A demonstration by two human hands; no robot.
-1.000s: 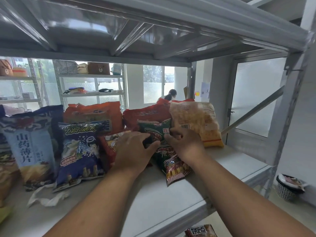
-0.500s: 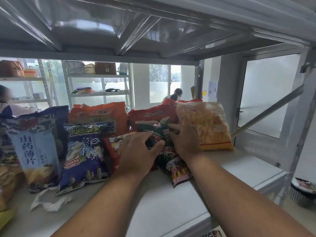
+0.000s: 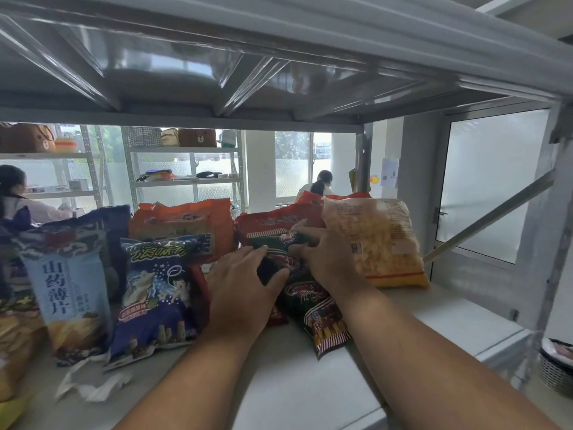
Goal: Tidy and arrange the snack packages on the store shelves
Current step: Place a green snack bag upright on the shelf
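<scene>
Both my hands are on the green snack pkg [image 3: 305, 297], mid-shelf [image 3: 434, 315], its btm end flat on the board, top raised twd the back row. My left hand [image 3: 240, 293] curls over its left edge; right hand [image 3: 328, 259] grips its top, just beside the yellow bag [image 3: 376, 240]. Red pkg [image 3: 273, 223] stands right behind. Blue bag [image 3: 155, 290] leans to the left, w/ crumpled paper [image 3: 90, 384] in front.

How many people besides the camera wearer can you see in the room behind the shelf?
2. One person is at the far left edge, behind the blue snack bags. Another person is near the middle window, above the red packages. Others may be hidden behind the packages.
</scene>
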